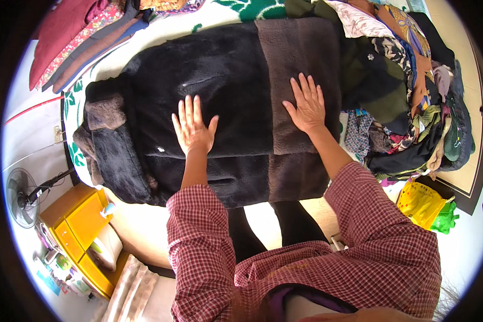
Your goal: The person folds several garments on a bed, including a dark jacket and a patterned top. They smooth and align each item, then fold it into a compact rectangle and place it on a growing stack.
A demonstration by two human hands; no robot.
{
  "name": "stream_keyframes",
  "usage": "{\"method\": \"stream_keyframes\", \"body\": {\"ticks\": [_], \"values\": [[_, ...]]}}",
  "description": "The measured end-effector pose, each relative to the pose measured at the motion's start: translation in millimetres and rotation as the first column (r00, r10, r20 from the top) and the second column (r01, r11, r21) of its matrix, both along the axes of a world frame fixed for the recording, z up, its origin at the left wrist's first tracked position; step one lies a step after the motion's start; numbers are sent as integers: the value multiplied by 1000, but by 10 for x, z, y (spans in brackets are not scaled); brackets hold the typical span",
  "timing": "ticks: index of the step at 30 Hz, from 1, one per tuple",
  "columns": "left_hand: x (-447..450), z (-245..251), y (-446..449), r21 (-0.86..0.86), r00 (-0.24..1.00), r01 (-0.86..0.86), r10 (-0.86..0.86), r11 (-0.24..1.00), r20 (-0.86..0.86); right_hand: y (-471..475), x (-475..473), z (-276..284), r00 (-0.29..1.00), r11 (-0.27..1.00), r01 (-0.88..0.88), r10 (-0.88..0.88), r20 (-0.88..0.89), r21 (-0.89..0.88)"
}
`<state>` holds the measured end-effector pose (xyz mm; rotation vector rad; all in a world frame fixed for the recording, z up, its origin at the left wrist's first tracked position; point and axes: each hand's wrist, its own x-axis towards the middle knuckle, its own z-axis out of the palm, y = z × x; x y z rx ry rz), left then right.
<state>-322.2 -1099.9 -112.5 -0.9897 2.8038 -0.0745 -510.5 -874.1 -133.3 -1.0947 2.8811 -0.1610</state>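
Note:
A black and brown fleecy garment (233,120) lies spread on the bed, its collar end to the left with grey-brown fur-like patches. My left hand (195,129) rests palm down on the black part, fingers apart. Farther right, my right hand (306,105) lies flat on the brown band, its fingers spread too. Neither hand grips the cloth. A small white mark (160,149) shows on the black fabric left of my left hand, and two slit-like lines, perhaps pockets, run across it.
A heap of mixed clothes (414,100) lies at the right, touching the garment. Folded clothes (80,44) are stacked upper left on the green and white bedding (74,155). A fan (23,198) and yellow cabinet (78,225) stand lower left; a yellow bag (420,203) sits lower right.

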Motion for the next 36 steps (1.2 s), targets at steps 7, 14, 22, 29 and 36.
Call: {"method": "stream_keyframes", "body": {"ticks": [7, 14, 22, 29, 36], "values": [[692, 42, -313, -87, 992, -127, 127, 988, -3, -92, 74, 150, 973, 975, 223, -223, 58, -9], [1155, 255, -321, 179, 998, -29, 38, 983, -47, -1161, 1460, 480, 991, 950, -96, 119, 62, -298], [2350, 838, -1636, 326, 710, 208, 87, 922, -699, -2061, 2171, 682, 961, 984, 151, -123, 247, -95], [3561, 572, -2904, 105, 390, -817, 676, 568, -625, -3132, 2939, 347, 499, 756, 441, 241, 832, -483], [4160, 53, -2792, 986, 11, 128, 995, -103, 102, -3100, 2884, 161, 390, 315, 768, 460, 797, -558]]}}
